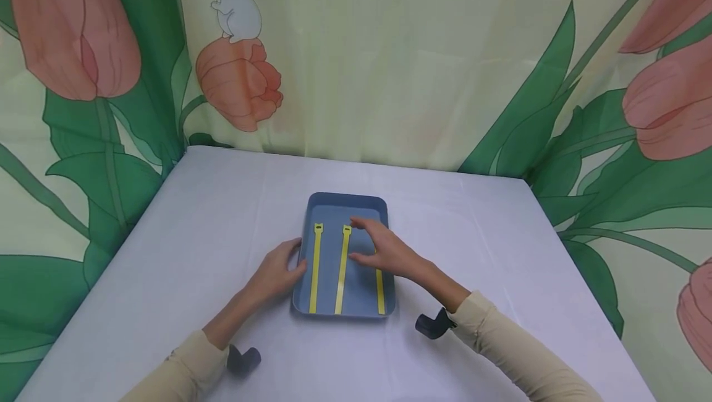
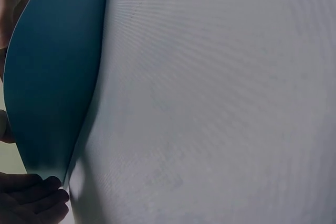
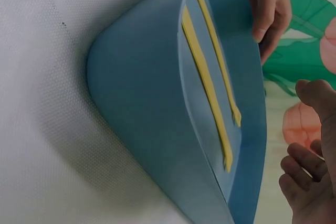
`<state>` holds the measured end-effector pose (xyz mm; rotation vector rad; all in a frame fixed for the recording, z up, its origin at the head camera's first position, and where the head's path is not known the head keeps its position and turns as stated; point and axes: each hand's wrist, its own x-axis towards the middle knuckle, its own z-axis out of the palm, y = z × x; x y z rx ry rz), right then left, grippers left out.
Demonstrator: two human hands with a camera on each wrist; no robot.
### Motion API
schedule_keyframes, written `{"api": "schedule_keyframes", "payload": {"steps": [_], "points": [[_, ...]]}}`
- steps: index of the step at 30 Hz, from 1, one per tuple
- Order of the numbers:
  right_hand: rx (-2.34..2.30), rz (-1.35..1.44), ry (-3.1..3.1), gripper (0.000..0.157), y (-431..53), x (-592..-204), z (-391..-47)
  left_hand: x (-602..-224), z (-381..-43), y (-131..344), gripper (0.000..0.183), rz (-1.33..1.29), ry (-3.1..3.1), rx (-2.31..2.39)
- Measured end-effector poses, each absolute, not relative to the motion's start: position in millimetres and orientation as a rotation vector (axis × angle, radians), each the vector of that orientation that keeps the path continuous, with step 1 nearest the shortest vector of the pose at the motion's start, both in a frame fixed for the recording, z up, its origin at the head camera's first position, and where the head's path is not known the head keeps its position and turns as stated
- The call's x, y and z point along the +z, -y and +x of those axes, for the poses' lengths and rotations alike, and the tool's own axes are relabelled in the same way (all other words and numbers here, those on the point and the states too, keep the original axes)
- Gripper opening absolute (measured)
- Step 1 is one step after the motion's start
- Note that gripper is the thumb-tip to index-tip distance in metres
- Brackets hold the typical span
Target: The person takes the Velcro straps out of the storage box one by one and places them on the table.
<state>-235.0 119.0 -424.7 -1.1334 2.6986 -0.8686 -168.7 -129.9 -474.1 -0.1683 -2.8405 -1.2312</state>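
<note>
"what does the head view show?"

"a blue tray (image 1: pixel 358 294) on a white-covered table (image 1: pixel 239 204), its long sides running near to far. inside lie three yellow strips, also near to far: a left strip (image 1: pixel 315 272), a middle strip (image 1: pixel 342 272) and a right strip (image 1: pixel 381 294). the left and middle ones have slotted heads at their far ends; a hand hides the far end of the right one."

"and the hands?"

"the left hand (image 1: pixel 278 269) is at the tray's left side, thumb by the rim. the right hand (image 1: pixel 389 250) is over the tray's right half, thumb and forefinger apart, pointing left toward the middle strip. i cannot tell whether a fingertip touches its head. the person wears beige sleeves (image 1: pixel 517 340), with a dark piece (image 1: pixel 434 325) near each cuff. beyond the table is a pale backdrop (image 1: pixel 361 68) printed with pink tulips."

"the left wrist view?"

"the tray's outer wall is at left, white cloth at right. the left hand's fingers lie against the wall and its thumb tip shows past the rim, so the side is held between them."

"the right wrist view?"

"two strips show on the tray's floor. the left hand grips the farther wall; the right hand's thumb and fingers are spread, with air between them."
</note>
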Motion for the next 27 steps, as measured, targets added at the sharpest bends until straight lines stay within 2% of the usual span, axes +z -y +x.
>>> {"api": "schedule_keyframes", "payload": {"steps": [20, 27], "points": [[-0.876, -1.149, -2.66, 0.071, -113.7, -428.5, -240.9, -471.4, -169.3, 126.4, 0.055, -0.134, 2.826, -1.254], [-0.876, -1.191, -2.632, 0.062, -112.4, -430.9, -239.5, -472.9, -165.8, 124.6, 0.053, -0.102, 2.847, -1.247]]}}
